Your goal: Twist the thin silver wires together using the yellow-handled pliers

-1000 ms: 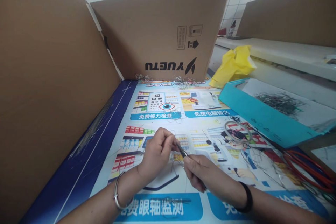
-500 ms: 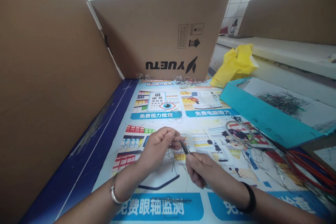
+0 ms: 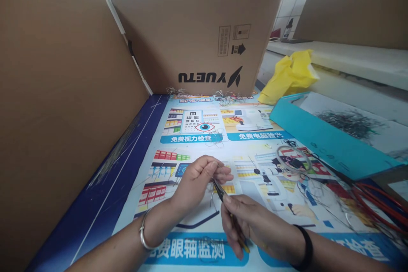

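Observation:
My left hand pinches a thin metal wire between thumb and forefinger, its other fingers stretched out loosely. Part of that wire hangs below the fingertips; the piece inside the pinch is hidden. In my right hand lies a pair of slim-nosed pliers, with a yellow handle end showing under the palm. The pliers' tips point up and left and meet the wire just under my left fingertips. Whether the jaws are closed on it is too small to tell.
A printed mat covers the table. Cardboard panels stand at the back and left. At right are a turquoise box with a wire pile, a yellow bag, a clear ring and a red coil. Loose wires lie left.
The pliers' tips have moved left and slightly down, to beneath my left fingertips. My right hand's lower fingers have loosened, and the yellow handle now shows. My left fingers are spread further right.

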A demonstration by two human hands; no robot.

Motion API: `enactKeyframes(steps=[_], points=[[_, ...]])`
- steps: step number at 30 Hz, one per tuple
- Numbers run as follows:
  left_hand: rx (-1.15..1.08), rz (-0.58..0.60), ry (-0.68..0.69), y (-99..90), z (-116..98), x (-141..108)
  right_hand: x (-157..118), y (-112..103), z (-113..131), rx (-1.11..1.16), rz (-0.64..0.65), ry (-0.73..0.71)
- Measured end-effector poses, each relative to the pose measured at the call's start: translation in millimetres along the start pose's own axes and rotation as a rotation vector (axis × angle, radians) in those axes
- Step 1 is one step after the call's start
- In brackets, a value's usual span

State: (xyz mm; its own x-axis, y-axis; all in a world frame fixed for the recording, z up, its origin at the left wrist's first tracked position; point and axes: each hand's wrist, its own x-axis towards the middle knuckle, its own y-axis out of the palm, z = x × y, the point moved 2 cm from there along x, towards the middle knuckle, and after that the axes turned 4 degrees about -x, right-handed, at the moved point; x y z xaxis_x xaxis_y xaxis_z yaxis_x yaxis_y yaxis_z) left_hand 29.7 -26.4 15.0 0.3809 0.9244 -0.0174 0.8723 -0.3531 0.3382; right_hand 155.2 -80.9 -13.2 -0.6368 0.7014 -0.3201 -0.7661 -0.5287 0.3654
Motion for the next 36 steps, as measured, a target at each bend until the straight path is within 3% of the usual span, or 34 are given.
enactKeyframes(steps=[20, 36], points=[[0.098, 0.041, 0.045, -1.3, 4.8, -1.1, 1.5, -5.2, -7.5, 0.188, 0.091, 0.035], [0.099, 0.056, 0.037, -2.8, 5.6, 0.4, 1.4, -5.5, -6.4, 0.143, 0.062, 0.037]])
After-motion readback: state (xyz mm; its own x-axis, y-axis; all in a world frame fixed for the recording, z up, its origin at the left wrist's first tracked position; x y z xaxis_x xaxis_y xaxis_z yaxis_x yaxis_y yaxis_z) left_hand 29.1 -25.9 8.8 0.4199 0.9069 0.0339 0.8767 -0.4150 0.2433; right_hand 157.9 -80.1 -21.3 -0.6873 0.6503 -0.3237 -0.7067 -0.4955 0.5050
